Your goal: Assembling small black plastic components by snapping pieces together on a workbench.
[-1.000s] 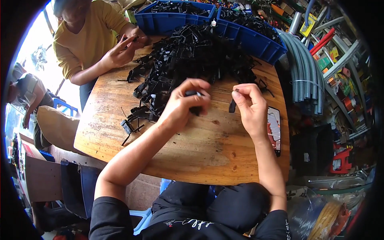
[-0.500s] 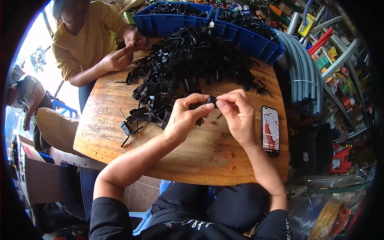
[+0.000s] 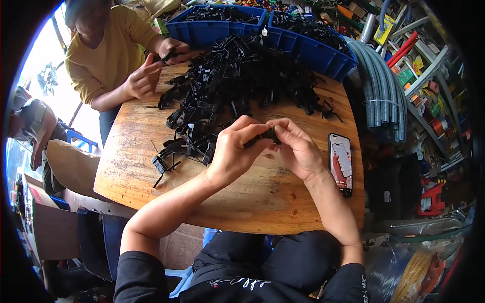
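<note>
Above the wooden table (image 3: 237, 197) my two hands meet around a small black plastic part (image 3: 270, 135). My left hand (image 3: 237, 146) is closed on it, fingers and thumb pinching from the left. From the other side, my right hand (image 3: 298, 146) grips the same part between thumb and forefinger. Most of the part is hidden by my fingers, so its exact kind cannot be made out. Just beyond lies a large heap of black plastic parts (image 3: 237, 76), some with thin arms. One loose part (image 3: 160, 164) with splayed arms lies left of my hands.
Two blue crates (image 3: 313, 50) of black parts stand at the far edge. A phone (image 3: 340, 164) lies right of my right hand. Across the far left, a person in a yellow top (image 3: 108, 53) handles a black part. Grey coiled hoses (image 3: 379, 86) hang at the right.
My hands have drawn closer together around the small black part, and the right hand has turned inward. The other person's hands have moved apart, showing a black part.
</note>
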A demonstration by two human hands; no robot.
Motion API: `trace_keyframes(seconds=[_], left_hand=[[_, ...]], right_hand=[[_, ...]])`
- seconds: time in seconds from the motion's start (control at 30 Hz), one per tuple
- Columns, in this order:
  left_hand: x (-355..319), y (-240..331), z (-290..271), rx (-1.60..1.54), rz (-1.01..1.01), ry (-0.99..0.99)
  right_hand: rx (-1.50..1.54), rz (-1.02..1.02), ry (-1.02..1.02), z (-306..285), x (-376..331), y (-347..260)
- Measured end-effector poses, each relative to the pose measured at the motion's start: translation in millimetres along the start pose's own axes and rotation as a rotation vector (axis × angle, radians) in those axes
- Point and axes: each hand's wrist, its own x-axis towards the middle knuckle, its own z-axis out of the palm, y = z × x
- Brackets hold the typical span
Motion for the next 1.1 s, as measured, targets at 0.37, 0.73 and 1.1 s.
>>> trace_keyframes(seconds=[0.37, 0.73, 1.1], left_hand=[[-1, -2, -3, -0.124, -0.131, -0.081], [3, -7, 0, -0.319, -0.484, -0.102], [-1, 3, -2, -0.059, -0.179, -0.127]], right_hand=[[0.042, 0.112, 0.043, -6, 0, 0], [0.050, 0.069, 0.139, -4, -2, -3], [0.119, 0.107, 0.064, -7, -1, 2]])
